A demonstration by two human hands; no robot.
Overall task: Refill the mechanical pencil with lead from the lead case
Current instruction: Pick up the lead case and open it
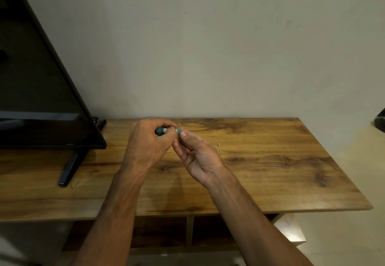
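Your left hand (145, 140) curls its fingers round a small teal tube (161, 130), held just above the wooden table (270, 172). Your right hand (198, 153) pinches the tube's right end with thumb and first finger. I cannot tell if it is the pencil or the lead case. A tiny white bit (219, 144) lies on the table, off to the right.

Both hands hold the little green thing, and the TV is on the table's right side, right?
No. The head view shows the TV on the left of the table. The left hand and right hand do hold the little green thing.
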